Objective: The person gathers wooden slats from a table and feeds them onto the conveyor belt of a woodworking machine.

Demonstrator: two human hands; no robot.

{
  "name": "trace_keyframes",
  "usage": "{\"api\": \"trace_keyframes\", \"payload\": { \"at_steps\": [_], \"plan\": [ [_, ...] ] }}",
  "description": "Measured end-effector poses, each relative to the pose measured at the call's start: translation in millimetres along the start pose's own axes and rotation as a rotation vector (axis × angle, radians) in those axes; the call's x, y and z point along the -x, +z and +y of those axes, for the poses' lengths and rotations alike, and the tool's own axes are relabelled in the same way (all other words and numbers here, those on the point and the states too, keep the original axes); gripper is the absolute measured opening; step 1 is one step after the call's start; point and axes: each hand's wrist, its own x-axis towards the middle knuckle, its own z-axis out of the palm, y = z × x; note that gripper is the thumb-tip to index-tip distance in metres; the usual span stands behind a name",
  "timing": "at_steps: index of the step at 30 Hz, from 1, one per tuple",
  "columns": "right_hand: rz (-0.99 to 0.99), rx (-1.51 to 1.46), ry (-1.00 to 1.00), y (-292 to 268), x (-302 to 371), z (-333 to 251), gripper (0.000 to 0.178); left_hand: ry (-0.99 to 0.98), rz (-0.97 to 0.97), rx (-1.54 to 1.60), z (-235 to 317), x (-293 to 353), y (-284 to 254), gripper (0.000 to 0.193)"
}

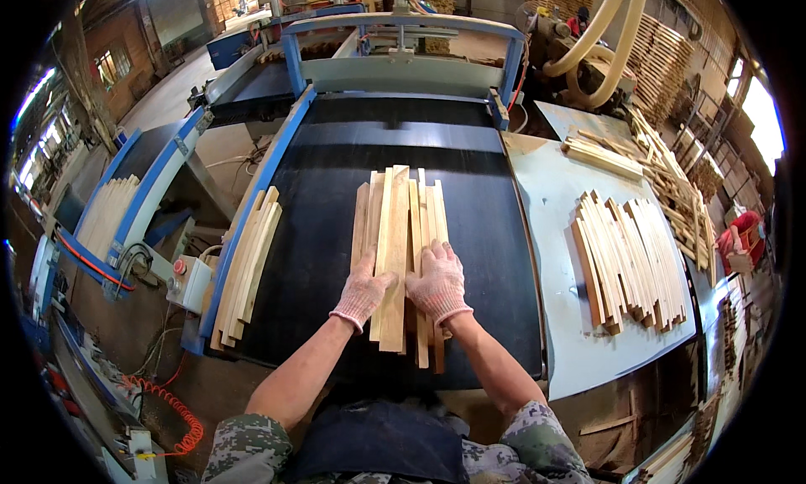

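Observation:
A loose bundle of pale wooden strips [394, 232] lies lengthwise on the black conveyor belt [319, 173], its ends uneven. My left hand [365, 293], in a knitted glove, grips the bundle's left side, thumb over the top. From the right, my gloved right hand [438, 281] rests over the strips with its fingers curved on them and its thumb towards the middle. One wider strip lies on top between my hands. The undersides of the strips are hidden.
More wooden strips [248, 270] lie along the belt's left edge. On the pale side table [554, 316] at the right is a row of strips [630, 261]. A blue frame [403, 20] spans the belt's far end. A control box with a red button [180, 266] stands left. A person [740, 240] is far right.

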Motion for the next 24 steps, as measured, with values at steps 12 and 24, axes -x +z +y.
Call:
{"api": "trace_keyframes", "payload": {
  "at_steps": [12,24],
  "plan": [
    [-0.229,-0.460,0.246,-12.8,-11.3,-28.3,0.047,-0.025,-0.047,0.359,-2.7,2.1,-23.6,0.076],
    [-0.132,-0.693,0.110,16.2,-13.4,-113.3,0.070,-0.126,-0.202,1.211,-26.3,29.7,-94.5,0.063]
  ]
}}
